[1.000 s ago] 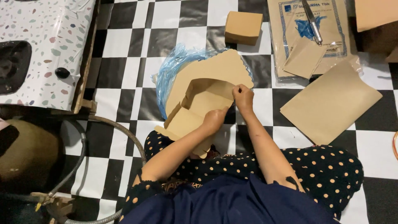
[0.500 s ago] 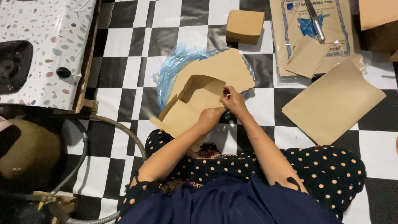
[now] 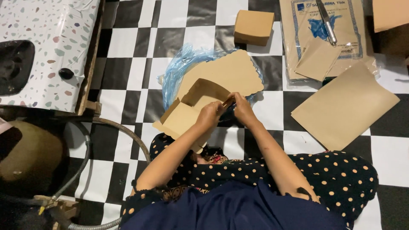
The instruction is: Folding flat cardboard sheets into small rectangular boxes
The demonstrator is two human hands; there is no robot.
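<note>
Both hands, left hand (image 3: 209, 115) and right hand (image 3: 243, 108), pinch the half-folded cardboard box (image 3: 200, 102), fingers closed on its flap.

Folded brown box (image 3: 254, 27), closed, on the floor at top centre. Tan flat packet (image 3: 328, 34) with blue printed label, top right. Half-folded brown carton (image 3: 213, 91), scalloped lid, over blue plastic bag (image 3: 179, 68).

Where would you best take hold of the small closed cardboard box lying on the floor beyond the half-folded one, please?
Probably across the two long side walls of the closed box, coming straight down from above: it lies flat with its lid shut, and the floor around it leaves finger room.
</note>
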